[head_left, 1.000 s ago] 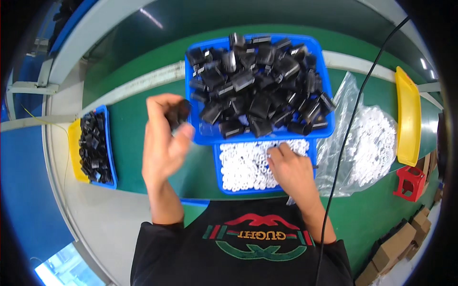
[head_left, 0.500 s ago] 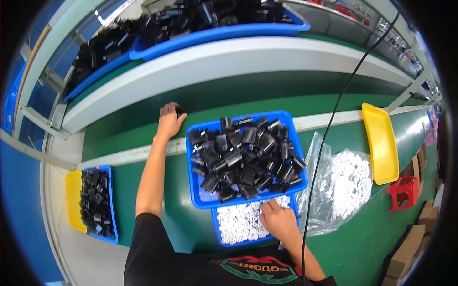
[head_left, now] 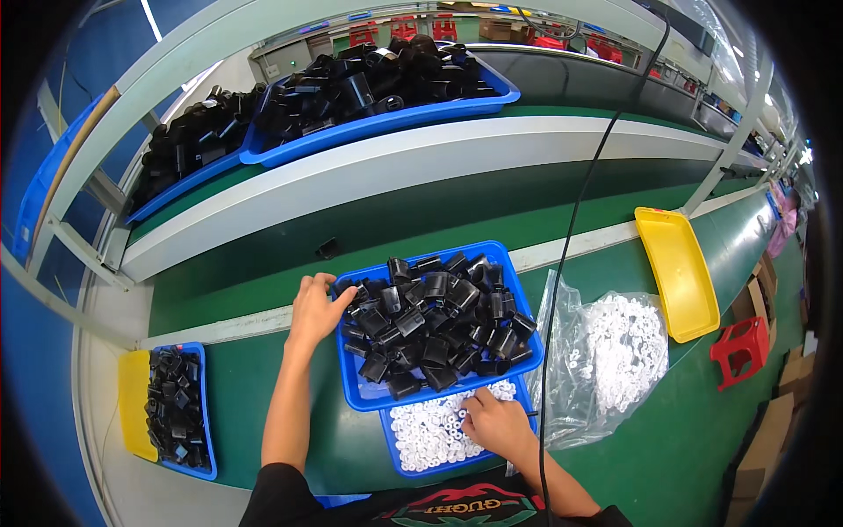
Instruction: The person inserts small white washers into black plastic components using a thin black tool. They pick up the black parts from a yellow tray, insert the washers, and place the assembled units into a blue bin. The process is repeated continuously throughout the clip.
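My left hand (head_left: 318,309) is at the left rim of a blue tray (head_left: 358,386) heaped with black plastic parts (head_left: 435,316). Its thumb and fingers are apart, close to the parts at that corner, and I see nothing held. Beyond it, one black part (head_left: 327,249) lies alone on the green belt (head_left: 404,228). My right hand (head_left: 497,425) has its fingers bent together, tips down among small white rings (head_left: 430,435) in a second blue tray (head_left: 413,472), partly under the first. Whatever those fingers pinch is hidden.
A clear plastic bag of white rings (head_left: 622,342) lies to the right, beside a yellow tray (head_left: 680,281). A black cable (head_left: 572,220) hangs across the view. At left stands a blue bin of black pieces (head_left: 178,408). Filled blue trays (head_left: 386,117) sit on the shelf behind.
My left hand has come back from the belt to the tray's left corner, leaving a black part on the belt. My right hand stays at the white rings. The view has shifted.
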A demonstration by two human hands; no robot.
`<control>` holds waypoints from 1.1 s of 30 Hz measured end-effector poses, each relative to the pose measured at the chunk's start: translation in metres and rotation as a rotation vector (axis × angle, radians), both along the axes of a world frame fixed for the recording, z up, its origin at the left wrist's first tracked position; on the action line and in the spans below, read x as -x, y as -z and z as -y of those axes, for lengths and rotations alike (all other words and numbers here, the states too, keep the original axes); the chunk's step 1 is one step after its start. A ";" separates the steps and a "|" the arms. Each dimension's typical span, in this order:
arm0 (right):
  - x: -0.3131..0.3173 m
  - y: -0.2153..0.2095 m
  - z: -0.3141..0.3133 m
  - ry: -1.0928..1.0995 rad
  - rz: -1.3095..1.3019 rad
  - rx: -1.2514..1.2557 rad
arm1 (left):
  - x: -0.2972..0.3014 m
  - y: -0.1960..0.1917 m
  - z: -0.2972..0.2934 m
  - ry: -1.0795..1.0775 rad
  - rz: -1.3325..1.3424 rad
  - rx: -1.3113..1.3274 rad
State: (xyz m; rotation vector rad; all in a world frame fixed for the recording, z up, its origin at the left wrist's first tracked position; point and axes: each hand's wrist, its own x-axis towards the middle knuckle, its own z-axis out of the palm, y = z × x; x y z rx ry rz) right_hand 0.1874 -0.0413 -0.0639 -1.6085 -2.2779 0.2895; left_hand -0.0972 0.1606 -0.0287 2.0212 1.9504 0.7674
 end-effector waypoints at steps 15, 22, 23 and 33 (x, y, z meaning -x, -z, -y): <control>-0.023 -0.006 -0.003 -0.119 -0.183 -0.062 | -0.017 -0.011 0.067 0.020 0.286 -0.345; -0.034 -0.025 -0.002 -0.051 -0.340 -0.064 | -0.073 -0.024 0.130 0.442 0.303 -0.406; -0.034 -0.029 -0.003 -0.047 -0.394 -0.058 | -0.079 -0.027 0.139 0.479 0.296 -0.391; -0.015 -0.063 0.004 -0.201 -0.663 -0.137 | -0.102 0.027 0.196 0.571 0.784 -0.158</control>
